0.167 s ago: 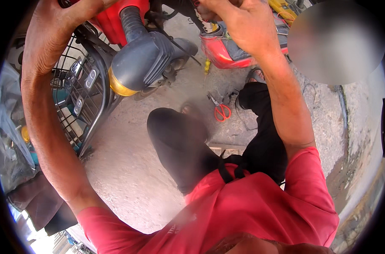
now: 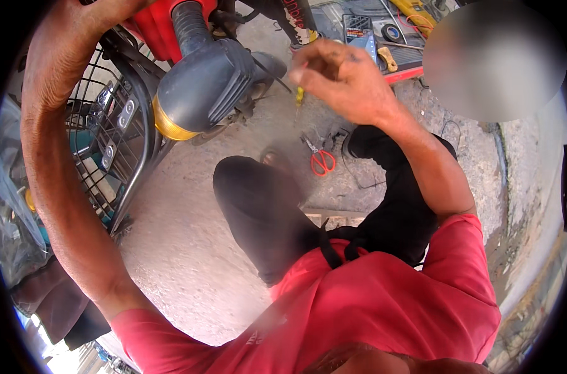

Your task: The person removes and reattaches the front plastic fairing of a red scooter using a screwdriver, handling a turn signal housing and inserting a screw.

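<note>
My left hand (image 2: 99, 15) reaches up to the top edge beside the red body panel (image 2: 165, 25) of a scooter, its fingertips out of frame. My right hand (image 2: 336, 78) hangs in the air right of a dark grey housing (image 2: 202, 87) with a yellow lens and a ribbed rubber boot (image 2: 190, 31). Its fingers are curled and pinched; whether something small is between them I cannot make out. Below it, a yellow screwdriver (image 2: 300, 96) and red-handled scissors (image 2: 323, 161) lie on the concrete.
A black wire basket (image 2: 112, 181) is at left, with a clear plastic sheet (image 2: 12, 206) beyond. At the top right are a tool-laden red-edged board (image 2: 402, 75), a tape roll (image 2: 391, 32) and a yellow meter (image 2: 414, 15). My bent legs (image 2: 252, 206) are below.
My right hand has come down and a little left from the top edge, uncovering tools on the board behind it. My left arm has shifted slightly left.
</note>
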A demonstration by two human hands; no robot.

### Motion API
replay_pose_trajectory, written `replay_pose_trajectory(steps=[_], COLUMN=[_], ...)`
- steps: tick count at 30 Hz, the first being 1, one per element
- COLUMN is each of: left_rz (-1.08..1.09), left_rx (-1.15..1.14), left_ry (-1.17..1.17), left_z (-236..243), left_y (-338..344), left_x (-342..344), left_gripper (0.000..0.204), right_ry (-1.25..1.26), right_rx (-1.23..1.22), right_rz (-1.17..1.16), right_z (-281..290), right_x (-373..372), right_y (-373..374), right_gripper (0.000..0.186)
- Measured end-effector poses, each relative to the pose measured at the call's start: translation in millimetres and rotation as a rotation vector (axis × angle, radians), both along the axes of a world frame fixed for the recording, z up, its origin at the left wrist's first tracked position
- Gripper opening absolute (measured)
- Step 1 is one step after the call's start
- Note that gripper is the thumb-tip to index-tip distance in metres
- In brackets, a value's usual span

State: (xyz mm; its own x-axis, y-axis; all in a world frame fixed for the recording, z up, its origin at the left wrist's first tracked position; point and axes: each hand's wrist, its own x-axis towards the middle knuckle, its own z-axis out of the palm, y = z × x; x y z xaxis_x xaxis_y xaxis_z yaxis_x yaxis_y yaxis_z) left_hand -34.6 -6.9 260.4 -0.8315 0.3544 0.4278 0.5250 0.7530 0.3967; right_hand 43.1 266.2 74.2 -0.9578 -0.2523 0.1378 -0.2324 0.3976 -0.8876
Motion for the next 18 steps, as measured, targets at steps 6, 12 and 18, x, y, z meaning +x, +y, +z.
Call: replay_pose_trajectory(steps=[6, 12, 18], left_rz=[-0.032, -0.040, -0.021], left_rx=[0.009, 0.103, 0.132], left_ry=[-0.092, -0.078, -0.185], left_z=[-3, 22, 24], left_y=[-7, 3, 11], left_x=[-14, 10, 6], left_gripper=[0.095, 0.101, 0.110], right_ry=[-0.339, -0.256, -0.013], right_rx=[0.731, 0.793, 0.665], right_rz=[0.501, 0.446, 0.193], right_z=[-164, -297, -455], right_x=[24, -26, -45], right_y=[-10, -48, -47], right_gripper=[0.049, 0.057, 0.052])
